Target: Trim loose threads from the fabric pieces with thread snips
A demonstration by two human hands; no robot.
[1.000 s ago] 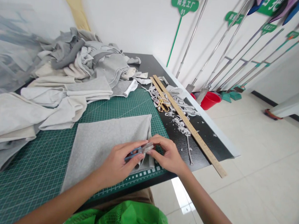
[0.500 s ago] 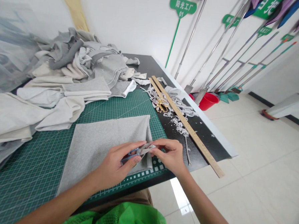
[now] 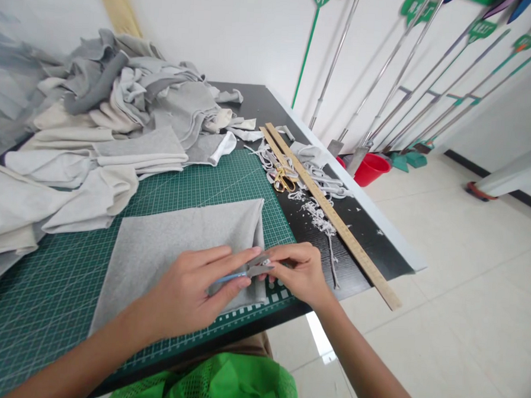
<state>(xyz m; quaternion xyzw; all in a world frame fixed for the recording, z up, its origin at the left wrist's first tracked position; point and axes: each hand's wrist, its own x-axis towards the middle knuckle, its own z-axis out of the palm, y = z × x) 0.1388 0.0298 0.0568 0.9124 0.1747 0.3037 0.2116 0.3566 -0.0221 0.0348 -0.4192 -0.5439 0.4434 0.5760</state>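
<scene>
- The left hand (image 3: 189,290) is pinched shut on a small blue-handled snipping tool (image 3: 237,275), its tip pointing at the edge of the grey fabric piece (image 3: 174,247).
- The right hand (image 3: 299,272) has its fingertips closed on the near right corner of that fabric, just where the tool's tip meets it; the two hands are close together, almost touching.
- The grey fabric piece lies flat on the green cutting mat (image 3: 41,306), at the near edge of the worktop, with its right edge folded or doubled over.
- Judging by how things lie, the trimming at this corner looks in hand but not finished: the tool sits right at the cloth, and whether its blades are parted or closed is too small to tell.
- Loose threads and cut strips (image 3: 318,216) lie on the black worktop (image 3: 370,240) right of the mat, beside a long wooden ruler (image 3: 331,217), which suggests some cutting is already done here.
- A pair of gold-handled scissors (image 3: 284,181) rests among those strips, near the far end of the ruler, apart from both hands.
- A large pile of grey and cream fabric (image 3: 118,114) fills the far left of the worktop, some pieces folded, others heaped loosely; it seems much cloth is left, though which pieces are finished cannot be told.
</scene>
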